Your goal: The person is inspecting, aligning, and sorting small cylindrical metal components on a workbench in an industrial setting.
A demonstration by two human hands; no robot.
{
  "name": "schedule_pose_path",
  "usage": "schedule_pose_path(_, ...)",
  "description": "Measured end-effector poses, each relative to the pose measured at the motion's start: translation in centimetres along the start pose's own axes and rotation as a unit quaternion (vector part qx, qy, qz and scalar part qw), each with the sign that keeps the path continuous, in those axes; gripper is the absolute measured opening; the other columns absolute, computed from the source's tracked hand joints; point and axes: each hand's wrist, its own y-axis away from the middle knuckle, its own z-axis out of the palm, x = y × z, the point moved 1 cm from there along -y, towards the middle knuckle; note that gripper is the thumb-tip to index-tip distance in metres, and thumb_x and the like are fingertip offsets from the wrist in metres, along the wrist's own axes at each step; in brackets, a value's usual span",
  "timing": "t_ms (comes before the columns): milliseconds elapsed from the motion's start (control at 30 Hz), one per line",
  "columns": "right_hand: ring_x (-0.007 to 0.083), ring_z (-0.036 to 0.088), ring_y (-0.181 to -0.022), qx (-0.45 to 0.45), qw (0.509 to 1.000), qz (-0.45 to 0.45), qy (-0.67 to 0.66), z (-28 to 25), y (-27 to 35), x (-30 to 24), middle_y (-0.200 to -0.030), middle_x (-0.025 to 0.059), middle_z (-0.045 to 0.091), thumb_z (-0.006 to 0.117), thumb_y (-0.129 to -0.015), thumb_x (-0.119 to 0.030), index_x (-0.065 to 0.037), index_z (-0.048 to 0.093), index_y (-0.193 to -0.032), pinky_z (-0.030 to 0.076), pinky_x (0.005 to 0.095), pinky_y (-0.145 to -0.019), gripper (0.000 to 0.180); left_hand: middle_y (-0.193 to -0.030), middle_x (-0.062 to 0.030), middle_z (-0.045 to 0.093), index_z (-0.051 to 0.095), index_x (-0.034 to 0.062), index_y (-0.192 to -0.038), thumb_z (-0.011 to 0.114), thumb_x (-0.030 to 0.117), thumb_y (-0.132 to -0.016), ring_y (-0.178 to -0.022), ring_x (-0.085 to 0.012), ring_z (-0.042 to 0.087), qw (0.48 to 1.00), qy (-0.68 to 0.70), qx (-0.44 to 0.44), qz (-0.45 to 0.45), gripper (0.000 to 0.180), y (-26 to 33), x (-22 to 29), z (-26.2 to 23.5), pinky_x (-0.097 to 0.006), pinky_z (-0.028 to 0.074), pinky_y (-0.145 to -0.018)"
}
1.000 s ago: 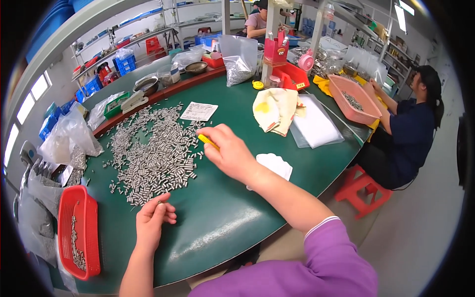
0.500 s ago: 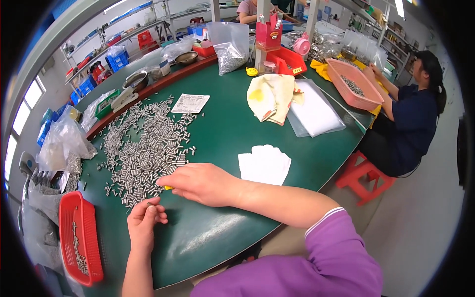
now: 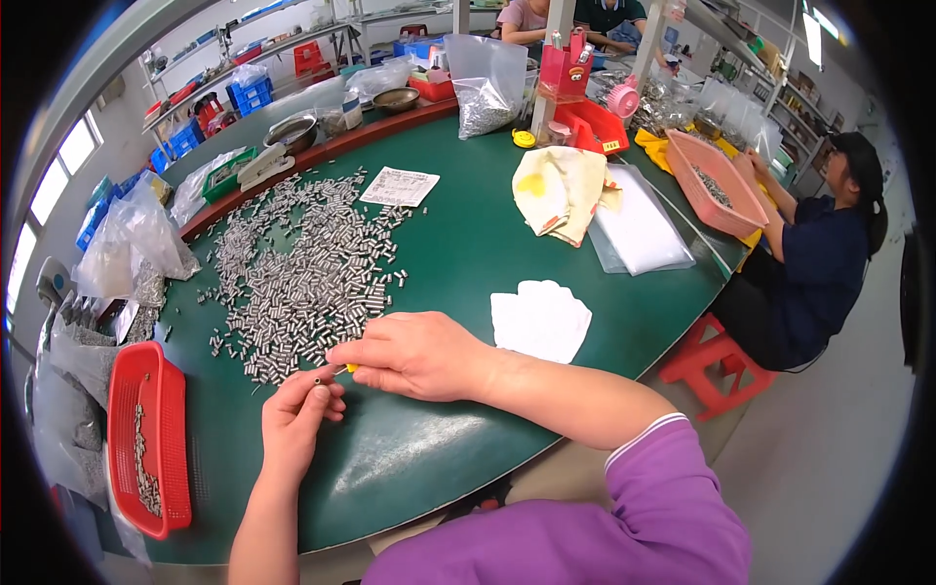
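Observation:
Between the thumb and fingers of my left hand is a small metal cylinder, its round end showing. My right hand is closed on a small yellow-handled tool, mostly covered by the fingers. A thin part of it points toward my left fingertips; whether it touches the cylinder I cannot tell. Just beyond both hands spreads a loose pile of small metal cylinders on the green table.
A red basket with some cylinders stands at the left. White gloves, a printed slip, a patterned cloth and plastic sheets lie around. At the right, a person sits by a pink basket.
My hands have come closer together, with the yellow-handled tool now beside my left fingertips. The whole view has shifted slightly, so the table's contents appear farther right.

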Motion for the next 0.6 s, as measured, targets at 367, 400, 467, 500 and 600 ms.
schedule_pose_path(367, 0.0235, 0.063, -0.087, 0.009, 1.000, -0.017, 0.008, -0.26, 0.08, 0.39, -0.093, 0.0027, 0.063, 0.066, -0.086, -0.016, -0.019, 0.065, -0.116, 0.052, 0.0363, -0.075, 0.031, -0.097, -0.0058, 0.061, 0.067, 0.0003, -0.109, 0.058, 0.002, -0.093, -0.079, -0.0113, 0.063, 1.000, -0.016, 0.003, 0.008, 0.019, 0.08, -0.02, 0.20, -0.022, 0.052, -0.068)
schedule_pose_path(400, 0.0240, 0.063, -0.087, -0.002, 1.000, -0.004, -0.004, -0.24, 0.07, 0.47, -0.094, 0.0035, 0.064, 0.068, -0.084, -0.014, -0.019, 0.066, -0.115, 0.052, 0.0360, -0.074, 0.032, -0.097, -0.0053, 0.061, 0.068, 0.0007, -0.109, 0.059, 0.002, -0.092, -0.079, -0.0110, 0.063, 1.000, -0.024, 0.003, 0.017, 0.019, 0.03, 0.10, 0.30, -0.022, 0.051, -0.067)
schedule_pose_path(467, 0.0246, 0.063, -0.086, -0.007, 1.000, -0.007, 0.007, -0.75, 0.11, 0.22, -0.094, 0.0040, 0.064, 0.068, -0.083, -0.013, -0.019, 0.067, -0.113, 0.052, 0.0358, -0.074, 0.031, -0.096, -0.0045, 0.061, 0.070, 0.0023, -0.106, 0.063, 0.003, -0.090, -0.078, -0.0103, 0.062, 0.999, -0.038, 0.001, 0.033, 0.017, -0.27, 0.29, 0.48, -0.022, 0.051, -0.067)
schedule_pose_path(500, 0.0245, 0.063, -0.084, -0.010, 1.000, -0.013, 0.005, -0.67, -0.09, 0.10, -0.093, 0.0041, 0.064, 0.068, -0.082, -0.012, -0.018, 0.068, -0.112, 0.052, 0.0357, -0.073, 0.031, -0.095, -0.0044, 0.061, 0.070, 0.0027, -0.106, 0.065, 0.003, -0.089, -0.077, -0.0102, 0.061, 0.997, -0.052, 0.001, 0.051, 0.018, -0.29, -0.01, 0.25, -0.022, 0.050, -0.067)
schedule_pose_path(600, 0.0241, 0.064, -0.083, -0.025, 0.999, -0.024, 0.006, -0.43, -0.38, 0.01, -0.092, 0.0039, 0.064, 0.069, -0.082, -0.011, -0.018, 0.069, -0.110, 0.052, 0.0354, -0.071, 0.029, -0.092, -0.0036, 0.062, 0.071, 0.0041, -0.105, 0.068, 0.004, -0.087, -0.076, -0.0097, 0.059, 0.992, -0.093, 0.010, 0.087, 0.019, -0.14, 0.07, -0.08, -0.022, 0.049, -0.066)
